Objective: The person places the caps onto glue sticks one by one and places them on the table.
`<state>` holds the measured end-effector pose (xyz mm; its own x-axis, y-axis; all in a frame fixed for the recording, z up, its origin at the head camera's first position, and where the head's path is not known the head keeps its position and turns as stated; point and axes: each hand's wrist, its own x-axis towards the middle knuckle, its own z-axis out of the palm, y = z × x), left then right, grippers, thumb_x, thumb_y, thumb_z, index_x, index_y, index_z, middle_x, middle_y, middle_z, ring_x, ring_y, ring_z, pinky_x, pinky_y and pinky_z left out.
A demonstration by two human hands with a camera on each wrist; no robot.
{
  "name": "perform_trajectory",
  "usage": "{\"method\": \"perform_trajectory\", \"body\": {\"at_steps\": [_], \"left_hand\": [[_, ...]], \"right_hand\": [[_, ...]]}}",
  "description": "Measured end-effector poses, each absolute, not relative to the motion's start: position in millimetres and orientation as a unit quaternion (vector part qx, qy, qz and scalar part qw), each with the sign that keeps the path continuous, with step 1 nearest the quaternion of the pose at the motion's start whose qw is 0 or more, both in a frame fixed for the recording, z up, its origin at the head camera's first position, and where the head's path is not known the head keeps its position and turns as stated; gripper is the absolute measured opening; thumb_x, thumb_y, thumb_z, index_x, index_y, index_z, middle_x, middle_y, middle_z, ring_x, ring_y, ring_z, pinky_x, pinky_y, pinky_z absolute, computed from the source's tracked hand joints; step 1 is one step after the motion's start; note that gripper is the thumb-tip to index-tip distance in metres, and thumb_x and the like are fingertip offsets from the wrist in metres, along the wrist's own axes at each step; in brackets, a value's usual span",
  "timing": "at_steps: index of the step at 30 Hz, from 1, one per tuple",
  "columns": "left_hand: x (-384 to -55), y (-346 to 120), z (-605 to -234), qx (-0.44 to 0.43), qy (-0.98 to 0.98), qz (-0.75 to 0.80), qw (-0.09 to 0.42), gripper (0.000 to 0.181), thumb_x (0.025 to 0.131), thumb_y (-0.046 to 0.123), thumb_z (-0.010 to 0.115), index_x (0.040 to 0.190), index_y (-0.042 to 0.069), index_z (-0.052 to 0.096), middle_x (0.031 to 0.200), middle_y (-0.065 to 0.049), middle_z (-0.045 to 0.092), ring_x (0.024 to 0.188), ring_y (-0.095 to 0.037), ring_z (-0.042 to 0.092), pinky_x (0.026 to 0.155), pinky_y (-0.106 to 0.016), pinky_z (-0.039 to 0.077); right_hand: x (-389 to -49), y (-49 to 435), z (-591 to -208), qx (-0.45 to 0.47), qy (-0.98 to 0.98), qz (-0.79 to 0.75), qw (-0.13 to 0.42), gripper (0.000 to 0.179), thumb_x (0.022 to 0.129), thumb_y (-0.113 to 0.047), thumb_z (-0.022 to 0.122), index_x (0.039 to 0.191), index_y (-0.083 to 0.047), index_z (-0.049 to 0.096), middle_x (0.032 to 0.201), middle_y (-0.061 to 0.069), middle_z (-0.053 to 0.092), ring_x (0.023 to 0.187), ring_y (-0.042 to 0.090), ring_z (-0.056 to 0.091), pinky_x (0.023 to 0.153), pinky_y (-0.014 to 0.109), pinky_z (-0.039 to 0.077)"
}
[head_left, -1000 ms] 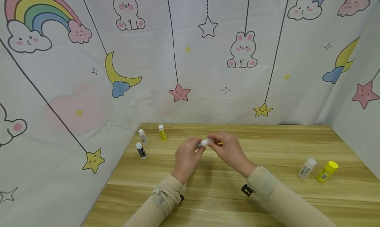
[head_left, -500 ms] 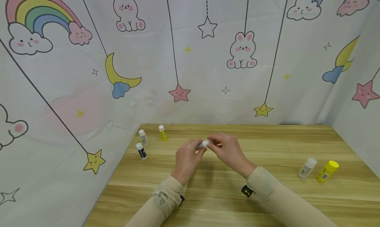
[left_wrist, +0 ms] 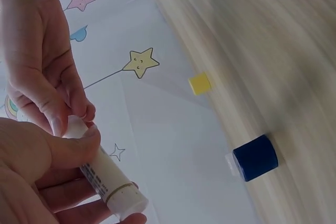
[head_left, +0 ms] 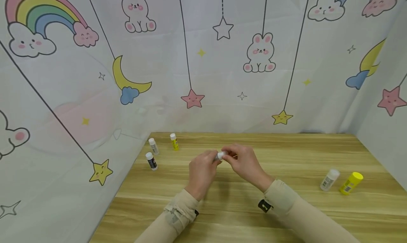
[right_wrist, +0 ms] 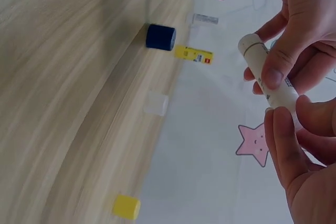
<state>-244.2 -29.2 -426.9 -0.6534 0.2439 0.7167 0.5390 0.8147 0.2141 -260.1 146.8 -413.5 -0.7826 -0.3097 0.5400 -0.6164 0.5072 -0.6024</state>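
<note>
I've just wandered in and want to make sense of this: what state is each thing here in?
Tube: held tilted; the pinched end is mostly hidden
Left fingers: gripping the tube
Right fingers: pinching its end
Dark stick: upright, capped
Small white stick: upright, capped
Small yellow stick: upright, capped
Big white stick: upright
Big yellow stick: upright
Blue cylinder: set down
Clear cylinder: set down
Yellow cylinder: set down

Apparent white "1" on black wrist tag [head_left: 264,205]
</note>
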Motion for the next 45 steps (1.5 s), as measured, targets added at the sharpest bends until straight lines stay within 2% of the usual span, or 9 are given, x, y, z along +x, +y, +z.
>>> {"method": "perform_trajectory", "body": {"at_steps": [7, 11, 15, 19, 23, 35, 45], "left_hand": [[-239, -20, -423, -0.212, -0.880, -0.155, 0.396, 0.022, 0.076, 0.017, 0.090, 0.088, 0.011, 0.072, 0.082, 0.000, 0.072, 0.063, -0.018, 0.068, 0.046, -0.033, 0.052], [-238, -18, -421, -0.214, -0.879, -0.154, 0.398, 0.021, 0.078, 0.017, 0.088, 0.087, 0.011, 0.070, 0.082, -0.001, 0.072, 0.061, -0.018, 0.068, 0.044, -0.033, 0.052], [-237, -22, -423, -0.218, -0.887, -0.173, 0.369, 0.024, 0.079, 0.018, 0.088, 0.094, 0.011, 0.071, 0.090, -0.002, 0.073, 0.066, -0.017, 0.070, 0.050, -0.032, 0.055], [-234, -28, -425, -0.223, -0.898, -0.172, 0.338, 0.036, 0.080, 0.018, 0.088, 0.111, 0.009, 0.072, 0.101, -0.006, 0.073, 0.076, -0.019, 0.072, 0.057, -0.033, 0.057], [-234, -34, -424, -0.222, -0.902, -0.160, 0.335, 0.044, 0.083, 0.021, 0.086, 0.121, 0.007, 0.070, 0.106, -0.009, 0.072, 0.077, -0.020, 0.071, 0.056, -0.033, 0.056], [-236, -55, -427, -0.187, -0.911, -0.151, 0.334, 0.038, 0.083, 0.022, 0.085, 0.116, 0.009, 0.073, 0.108, -0.009, 0.071, 0.082, -0.023, 0.071, 0.058, -0.036, 0.057], [-245, -73, -427, -0.167, -0.904, -0.166, 0.357, 0.029, 0.083, 0.016, 0.085, 0.109, 0.007, 0.075, 0.103, -0.010, 0.071, 0.079, -0.023, 0.070, 0.061, -0.037, 0.057]], "right_hand": [[-257, 150, -406, 0.234, -0.852, 0.445, 0.145, 0.018, 0.092, -0.011, 0.075, 0.110, -0.008, 0.075, 0.096, -0.002, 0.072, 0.081, 0.010, 0.068, 0.066, 0.027, 0.057], [-258, 152, -406, 0.219, -0.847, 0.463, 0.142, 0.019, 0.092, -0.016, 0.076, 0.110, -0.009, 0.076, 0.095, -0.006, 0.072, 0.083, 0.010, 0.068, 0.068, 0.029, 0.058], [-259, 152, -410, 0.203, -0.834, 0.496, 0.129, 0.021, 0.092, -0.023, 0.077, 0.110, -0.014, 0.077, 0.095, -0.008, 0.072, 0.083, 0.010, 0.069, 0.067, 0.030, 0.058], [-258, 154, -414, 0.186, -0.831, 0.510, 0.118, 0.020, 0.091, -0.025, 0.078, 0.110, -0.019, 0.077, 0.097, -0.007, 0.073, 0.084, 0.010, 0.069, 0.066, 0.031, 0.058], [-258, 159, -413, 0.174, -0.834, 0.510, 0.116, 0.018, 0.091, -0.024, 0.078, 0.109, -0.020, 0.077, 0.097, -0.006, 0.073, 0.085, 0.011, 0.069, 0.066, 0.032, 0.058], [-255, 168, -419, 0.178, -0.844, 0.493, 0.111, 0.018, 0.088, -0.018, 0.080, 0.106, -0.017, 0.077, 0.092, -0.006, 0.073, 0.080, 0.013, 0.069, 0.062, 0.029, 0.058], [-252, 186, -424, 0.175, -0.869, 0.451, 0.110, 0.017, 0.087, -0.014, 0.081, 0.104, -0.012, 0.077, 0.095, -0.005, 0.073, 0.080, 0.011, 0.068, 0.065, 0.028, 0.057]]}}
